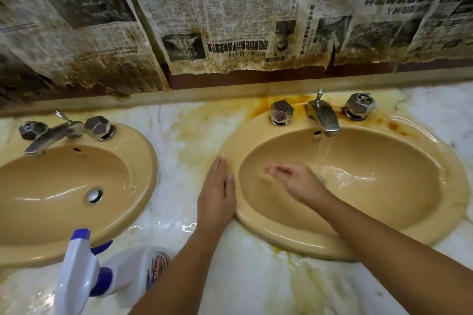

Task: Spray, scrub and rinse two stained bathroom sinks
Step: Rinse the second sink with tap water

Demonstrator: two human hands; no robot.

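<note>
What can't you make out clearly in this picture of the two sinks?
- Right sink drain: head view, hidden behind the right hand and running water.
- Right hand's fingers: motion-blurred; contact with the basin unclear.
- Spray bottle: base cut off by bottom edge, label partly behind left forearm.
- Left sink: cut off by left edge.

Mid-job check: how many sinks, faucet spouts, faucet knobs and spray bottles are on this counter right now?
Sinks: 2
Faucet spouts: 2 (only the one on the right is running)
Faucet knobs: 4
Spray bottles: 1
Total: 9
</note>
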